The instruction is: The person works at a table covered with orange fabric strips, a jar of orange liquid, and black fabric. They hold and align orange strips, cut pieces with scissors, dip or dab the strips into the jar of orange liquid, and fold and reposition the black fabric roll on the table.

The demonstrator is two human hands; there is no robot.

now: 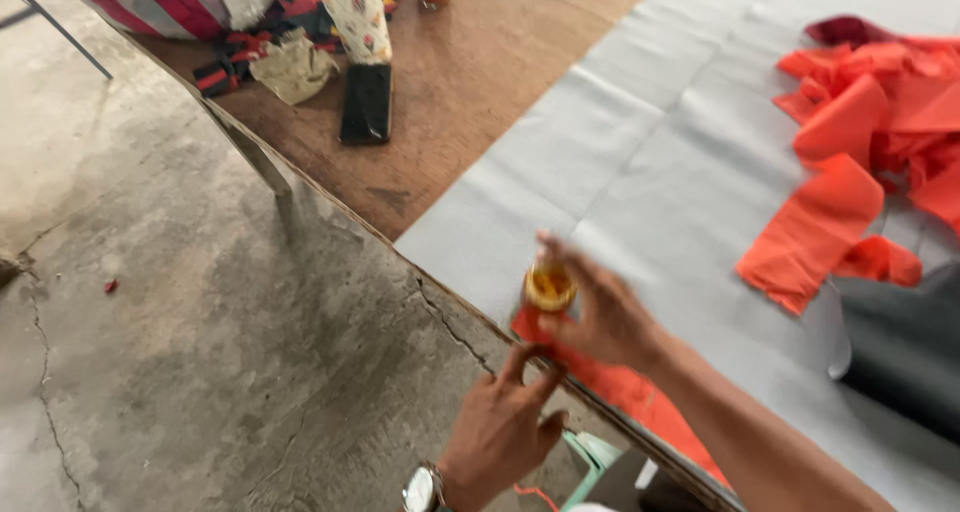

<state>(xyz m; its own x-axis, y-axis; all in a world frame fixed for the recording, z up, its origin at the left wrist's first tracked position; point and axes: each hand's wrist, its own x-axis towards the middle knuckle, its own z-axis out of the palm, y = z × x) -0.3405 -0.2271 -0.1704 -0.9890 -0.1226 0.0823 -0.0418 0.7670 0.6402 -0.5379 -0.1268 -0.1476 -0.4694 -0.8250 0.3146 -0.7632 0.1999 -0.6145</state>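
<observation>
From the head view, I see my right hand (598, 317) pinching a small yellow-capped bottle (549, 287) between fingertips, held just above the edge of the surface (640, 162), which is covered in grey cloth. My left hand (500, 427), wearing a wristwatch (424, 489), hangs below the edge with fingers loosely curled, holding nothing, its fingertips close to the right hand. Orange fabric pieces (860, 162) lie well apart across the surface.
</observation>
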